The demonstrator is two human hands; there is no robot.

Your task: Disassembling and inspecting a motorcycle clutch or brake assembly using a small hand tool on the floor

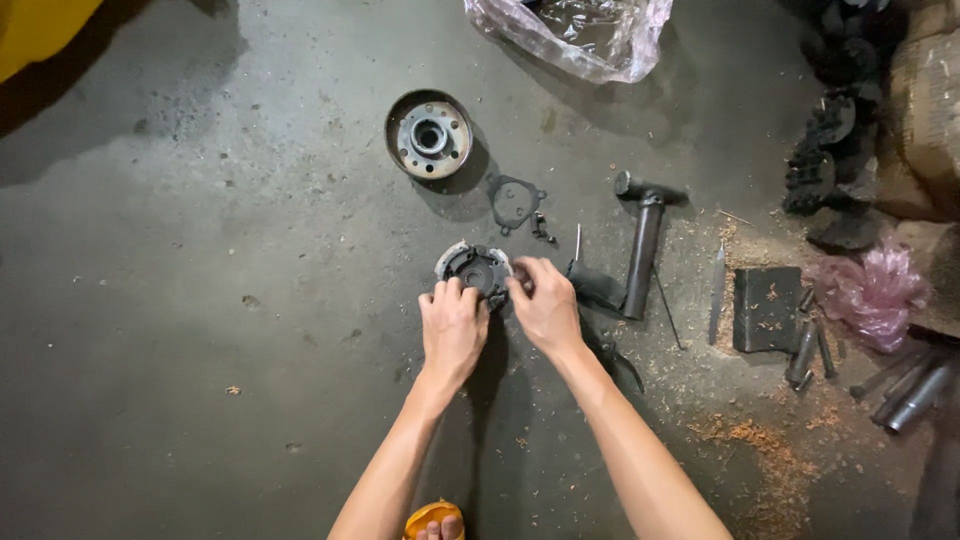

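Both hands, the left hand (452, 330) and right hand (545, 305), are resting on the round dark metal clutch assembly (474, 268); the shallow round metal drum (428, 134) is lying behind it, the flat gasket ring (515, 202) between, the dark cylindrical tool (642, 250) lying right.

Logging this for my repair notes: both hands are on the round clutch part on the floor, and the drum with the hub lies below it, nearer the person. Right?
Not quite. Both the left hand and right hand are on the clutch part, but the head view shows the drum above it, farther from the person.
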